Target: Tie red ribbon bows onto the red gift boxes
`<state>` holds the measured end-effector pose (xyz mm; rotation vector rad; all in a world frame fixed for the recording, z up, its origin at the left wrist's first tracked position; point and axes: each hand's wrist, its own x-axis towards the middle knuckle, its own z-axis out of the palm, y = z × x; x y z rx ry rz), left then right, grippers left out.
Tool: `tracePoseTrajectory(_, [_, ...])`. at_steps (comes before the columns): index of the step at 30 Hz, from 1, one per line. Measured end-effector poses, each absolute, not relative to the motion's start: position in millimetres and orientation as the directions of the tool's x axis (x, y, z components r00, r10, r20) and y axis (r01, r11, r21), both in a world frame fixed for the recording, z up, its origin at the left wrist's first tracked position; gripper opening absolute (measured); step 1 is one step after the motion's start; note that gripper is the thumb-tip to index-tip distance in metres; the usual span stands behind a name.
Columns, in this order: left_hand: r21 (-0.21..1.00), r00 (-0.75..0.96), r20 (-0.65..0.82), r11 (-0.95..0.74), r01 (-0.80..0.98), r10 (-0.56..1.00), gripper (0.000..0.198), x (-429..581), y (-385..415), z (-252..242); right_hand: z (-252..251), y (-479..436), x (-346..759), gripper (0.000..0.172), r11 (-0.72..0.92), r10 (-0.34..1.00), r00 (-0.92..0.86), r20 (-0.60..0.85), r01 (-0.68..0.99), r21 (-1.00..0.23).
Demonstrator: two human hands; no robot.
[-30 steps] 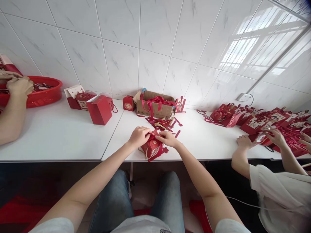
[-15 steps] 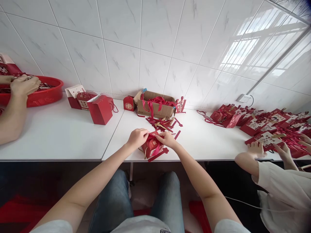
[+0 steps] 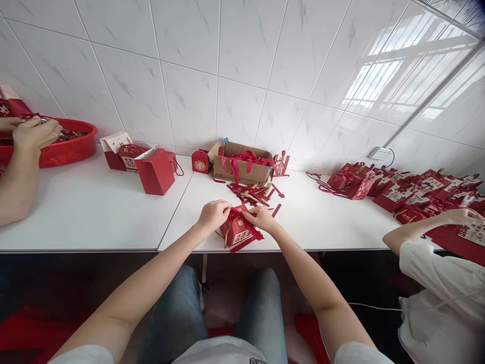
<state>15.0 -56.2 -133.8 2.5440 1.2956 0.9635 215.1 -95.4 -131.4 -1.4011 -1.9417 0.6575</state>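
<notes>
A small red gift box (image 3: 239, 231) with gold and white print sits near the table's front edge, a twisted cord at its left side. Across its top runs a red ribbon (image 3: 237, 212). My left hand (image 3: 214, 215) pinches the ribbon at the box's upper left. On the other side my right hand (image 3: 259, 218) pinches the ribbon too, fingers closed. Red strips stick out from beneath and beside the box. Just behind it lies a heap of red and gold strips (image 3: 252, 194).
A cardboard box (image 3: 242, 174) of red ribbons stands against the wall. Red gift bags (image 3: 156, 171) are at left, near a red basin (image 3: 71, 149) and a person's hands. At right, many red boxes (image 3: 424, 187) crowd the table beside another person's arm (image 3: 417, 230). A power strip (image 3: 381, 153) hangs behind.
The ribbon end that hung over the box's front no longer shows there; both my hands stay almost in place. The person at right has moved a red box off toward the right.
</notes>
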Motion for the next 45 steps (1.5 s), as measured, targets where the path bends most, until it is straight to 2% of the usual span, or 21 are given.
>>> tracePoseTrajectory(11, [0.431, 0.406, 0.499, -0.626, 0.650, 0.766, 0.024, 14.9, -54.1, -134.2, -142.9, -99.7, 216.6, 0.055, 0.363, 0.925, -0.167, 0.341, 0.645, -0.672])
tracePoseTrajectory(18, [0.577, 0.372, 0.466, -0.595, 0.559, 0.803, 0.019, 13.3, -44.3, -125.7, -143.2, -99.5, 210.2, 0.053, 0.351, 0.919, -0.079, 0.386, 0.607, -0.713])
tracePoseTrajectory(22, [0.724, 0.369, 0.368, -0.512, 0.461, 0.853, 0.017, 17.4, -25.3, -115.4, -141.4, -90.4, 202.1, 0.049, 0.338, 0.927, -0.049, 0.372, 0.538, -0.773])
tracePoseTrajectory(26, [0.856, 0.429, 0.217, -0.383, 0.348, 0.877, 0.027, 15.4, -11.3, -106.2, -144.6, -85.0, 200.6, 0.041, 0.324, 0.928, 0.005, 0.372, 0.480, -0.816])
tracePoseTrajectory(29, [0.914, 0.440, 0.140, -0.287, 0.286, 0.887, 0.036, 5.1, -7.7, -101.2, -144.8, -82.9, 205.9, 0.041, 0.294, 0.920, 0.095, 0.379, 0.470, -0.832])
tracePoseTrajectory(31, [0.934, 0.394, 0.123, -0.240, 0.264, 0.911, 0.035, -3.2, -8.9, -100.0, -140.1, -80.0, 209.7, 0.044, 0.273, 0.919, 0.126, 0.373, 0.478, -0.835])
tracePoseTrajectory(34, [0.940, 0.266, 0.119, -0.195, 0.279, 0.957, 0.020, -12.1, -17.4, -102.5, -126.6, -71.3, 209.6, 0.045, 0.257, 0.932, 0.094, 0.350, 0.509, -0.822])
tracePoseTrajectory(36, [0.934, 0.223, 0.107, -0.175, 0.312, 0.969, 0.029, -13.6, -27.2, -105.9, -116.8, -63.0, 204.3, 0.041, 0.267, 0.941, 0.033, 0.336, 0.536, -0.801])
tracePoseTrajectory(39, [0.924, 0.247, 0.076, -0.161, 0.347, 0.966, 0.049, -10.6, -42.8, -111.3, -107.3, -50.3, 192.1, 0.031, 0.310, 0.946, -0.103, 0.307, 0.564, -0.765])
tracePoseTrajectory(42, [0.923, 0.277, 0.062, -0.160, 0.349, 0.959, 0.048, -7.8, -52.2, -116.1, -106.3, -41.7, 181.6, 0.024, 0.319, 0.948, -0.173, 0.268, 0.582, -0.748])
tracePoseTrajectory(45, [0.935, 0.269, 0.052, -0.142, 0.326, 0.962, 0.041, -10.2, -54.8, -121.8, -111.0, -40.2, 176.6, 0.023, 0.283, 0.957, -0.133, 0.256, 0.606, -0.744])
